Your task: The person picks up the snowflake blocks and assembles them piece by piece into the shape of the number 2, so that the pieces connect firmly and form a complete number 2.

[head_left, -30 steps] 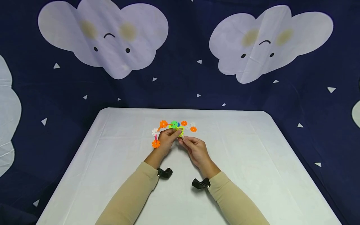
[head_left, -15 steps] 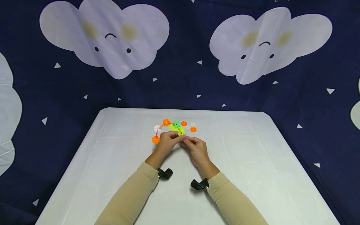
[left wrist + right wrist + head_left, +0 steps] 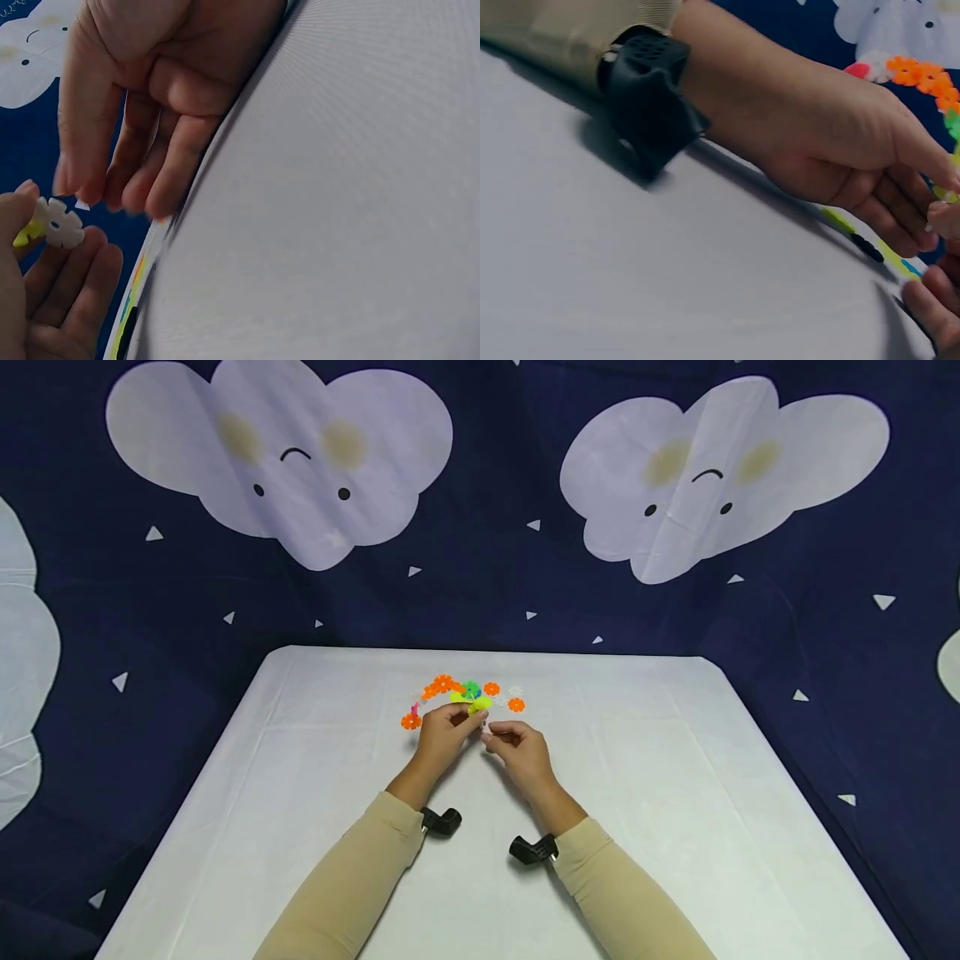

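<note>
My left hand pinches the yellow discs at the near end of a chain of notched plastic snowflake discs. The chain arcs up and left through a green disc and orange discs to a pink one and an end orange disc. In the left wrist view a white snowflake disc juts out beside the yellow by my left thumb. My right hand has its fingers loosely bent, fingertips right by that white disc, whose whole face shows. The right wrist view sees my left hand from the side.
Loose orange discs and a white disc lie right of the chain on the white tabletop. A navy cloth with clouds hangs behind the table. Black wrist cameras project inward from both cuffs.
The far-left part of the chain has swung up and turned edge-on. My hands, fingertips together half a second ago, are slightly apart, and a bit of white shows between them.
</note>
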`<state>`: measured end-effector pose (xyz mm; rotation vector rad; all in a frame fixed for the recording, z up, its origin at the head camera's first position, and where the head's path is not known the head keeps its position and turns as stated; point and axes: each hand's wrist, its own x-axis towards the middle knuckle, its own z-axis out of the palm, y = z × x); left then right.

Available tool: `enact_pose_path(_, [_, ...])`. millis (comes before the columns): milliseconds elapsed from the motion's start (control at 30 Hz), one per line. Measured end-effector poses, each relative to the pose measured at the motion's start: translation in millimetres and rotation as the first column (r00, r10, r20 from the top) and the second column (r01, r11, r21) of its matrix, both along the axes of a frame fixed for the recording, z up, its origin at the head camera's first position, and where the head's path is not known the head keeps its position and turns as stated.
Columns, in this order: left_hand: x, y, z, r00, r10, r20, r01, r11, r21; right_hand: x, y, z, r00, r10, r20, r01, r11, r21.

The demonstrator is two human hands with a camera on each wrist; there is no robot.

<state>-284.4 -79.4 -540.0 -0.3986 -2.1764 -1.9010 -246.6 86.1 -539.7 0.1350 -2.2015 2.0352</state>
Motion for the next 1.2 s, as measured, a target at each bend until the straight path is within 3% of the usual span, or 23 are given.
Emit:
enact_pose_path(100, [-0.5, 0.0, -0.6, 1.000, 0.013, 0.013, -0.014, 0.999, 0.042, -7.8, 6.2, -0.3, 0.990, -0.112, -0.080, 0.123, 0.982, 0.147])
enact_pose_path(167, [-0.6, 0.0, -0.9, 1.000, 0.021, 0.021, -0.023, 0.998, 0.063, -16.3, 11.5, -2.8, 0.970, -0.188, -0.157, 0.223, 0.942, 0.250])
enact_pose_path(267, [-0.3, 0.2, -1.1, 0.999, 0.018, 0.028, -0.020, 0.997, 0.079, -30.6, 19.3, -5.6, 0.944, -0.236, -0.231, 0.310, 0.874, 0.375])
enact_pose_path(500, [-2.5, 2.5, -2.5, 0.999, 0.006, 0.039, -0.009, 0.997, 0.076, -59.8, 31.3, -5.5, 0.951, -0.155, -0.266, 0.289, 0.751, 0.594])
enact_pose_path(600, [-3.1, 3.4, -2.7, 0.999, -0.006, 0.043, 0.002, 0.997, 0.081, -64.7, 34.3, -7.1, 0.952, -0.124, -0.280, 0.280, 0.721, 0.633])
enact_pose_path(700, [-3.0, 3.9, -2.1, 0.999, -0.017, 0.042, 0.013, 0.995, 0.098, -64.4, 36.1, -8.2, 0.954, -0.089, -0.285, 0.261, 0.712, 0.652])
enact_pose_path(767, [-3.0, 4.3, -1.6, 0.999, -0.025, 0.045, 0.019, 0.992, 0.123, -62.3, 36.8, -8.0, 0.957, -0.065, -0.283, 0.242, 0.718, 0.652])
enact_pose_path(800, [-3.2, 4.6, -1.1, 0.998, -0.027, 0.048, 0.020, 0.990, 0.139, -60.1, 36.8, -7.2, 0.958, -0.057, -0.282, 0.231, 0.737, 0.635])
enact_pose_path(900, [-3.8, 4.9, -0.8, 0.997, -0.038, 0.065, 0.025, 0.981, 0.191, -51.2, 35.5, -5.3, 0.965, -0.054, -0.257, 0.184, 0.838, 0.514])
enact_pose_path(967, [-4.0, 4.3, -0.9, 0.996, -0.039, 0.074, 0.023, 0.979, 0.203, -42.4, 32.5, -4.4, 0.977, -0.041, -0.210, 0.119, 0.920, 0.374])
enact_pose_path(1033, [-3.8, 3.2, -0.9, 0.996, -0.035, 0.077, 0.018, 0.979, 0.204, -33.2, 27.8, -3.9, 0.986, -0.009, -0.165, 0.045, 0.975, 0.217])
enact_pose_path(1100, [-3.7, 1.7, -0.9, 0.997, -0.019, 0.074, 0.005, 0.982, 0.190, -24.6, 21.7, -3.4, 0.992, 0.042, -0.120, -0.032, 0.996, 0.084])
enact_pose_path(1200, [-3.3, 0.0, -0.5, 0.997, 0.003, 0.071, -0.015, 0.986, 0.168, -14.8, 12.6, -1.9, 0.989, 0.112, -0.101, -0.116, 0.993, -0.034])
